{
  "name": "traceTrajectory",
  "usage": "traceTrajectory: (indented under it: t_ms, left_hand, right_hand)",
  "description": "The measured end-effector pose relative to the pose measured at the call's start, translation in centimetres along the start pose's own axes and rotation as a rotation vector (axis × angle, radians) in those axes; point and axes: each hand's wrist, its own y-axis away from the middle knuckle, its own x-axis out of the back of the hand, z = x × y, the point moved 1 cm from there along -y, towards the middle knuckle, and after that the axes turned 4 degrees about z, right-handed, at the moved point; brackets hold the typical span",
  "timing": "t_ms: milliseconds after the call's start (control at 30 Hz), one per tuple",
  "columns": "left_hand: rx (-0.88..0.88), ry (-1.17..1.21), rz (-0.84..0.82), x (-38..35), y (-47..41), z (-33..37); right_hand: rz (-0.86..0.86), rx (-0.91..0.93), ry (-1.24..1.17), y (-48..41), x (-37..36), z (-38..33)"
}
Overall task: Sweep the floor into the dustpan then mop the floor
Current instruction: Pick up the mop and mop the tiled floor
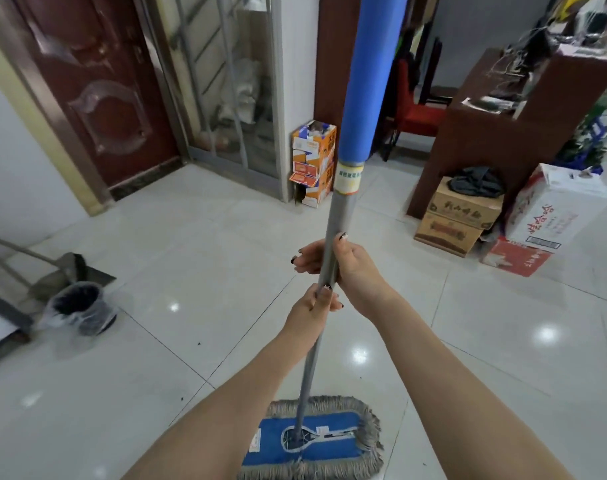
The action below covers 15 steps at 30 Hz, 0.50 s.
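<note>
- The right hand [352, 268] had a full grip on the grey mop handle [340, 209]. Its fingers curled round the shaft from behind and its thumb lay up along the front.
- The left hand [314, 306] gripped the same handle just beneath the right hand and touched it, with its fingers wrapped round the shaft.
- Above both hands the handle rose into a blue foam sleeve [371, 81], with a pale label band where the grey met the blue.
- Below the hands, between the two forearms, the shaft slanted down to the mop head [312, 445]. This blue pad, fringed with grey yarn, lay flat on the glossy pale tiled floor [191, 237].
- Well off to the left of the left hand, the dustpan [94, 274] sat on the floor just behind a small bin [80, 306] lined with clear plastic.
- A few dark specks [198, 342] lay on the tiles, left of and below the left hand.
- Beyond the hands, an orange box stack [312, 161] stood against a white wall corner.
- Farther off to the right of the right hand, two brown cartons [457, 216] were stacked against a brown wooden desk [485, 133]. A tilted white carton [554, 209] sat over a red box [513, 259] beside them.
</note>
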Motion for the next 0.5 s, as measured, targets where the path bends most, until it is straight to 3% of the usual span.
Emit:
traceTrajectory:
  t_ms: [267, 500]
  left_hand:
    - [0.065, 0.047, 0.083, 0.8, -4.0, -0.5]
    - [0.067, -0.045, 0.136, 2.1, -6.1, -0.2]
  right_hand:
    - [-0.039, -0.007, -0.035, -5.4, 0.2, 0.7]
    - [0.131, -0.016, 0.034, -8.0, -2.0, -0.5]
